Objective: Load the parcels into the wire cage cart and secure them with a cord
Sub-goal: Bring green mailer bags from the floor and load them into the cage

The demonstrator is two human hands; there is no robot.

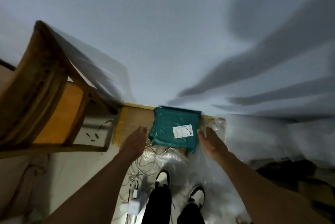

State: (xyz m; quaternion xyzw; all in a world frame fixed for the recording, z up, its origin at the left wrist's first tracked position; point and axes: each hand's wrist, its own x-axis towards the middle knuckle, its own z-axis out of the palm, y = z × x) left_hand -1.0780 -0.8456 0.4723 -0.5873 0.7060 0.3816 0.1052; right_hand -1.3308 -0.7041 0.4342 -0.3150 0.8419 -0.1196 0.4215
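A teal plastic mailer parcel (175, 129) with a white label lies on a brown cardboard box (135, 120) against the wall, straight ahead of me. My left hand (135, 141) hovers just left of the parcel with its fingers straight, holding nothing. My right hand (211, 141) hovers at the parcel's right edge, fingers straight too, apart from it. A thin white cord (145, 162) lies in loops on the floor below the parcel. No wire cage cart is in view. The frame is blurred by motion.
A wooden chair (47, 96) stands at the left, close to the box. Clear plastic wrap (223, 138) lies crumpled at the right and under my feet. A white charger (134, 205) lies on the floor by my shoes. Dark clutter sits at the far right.
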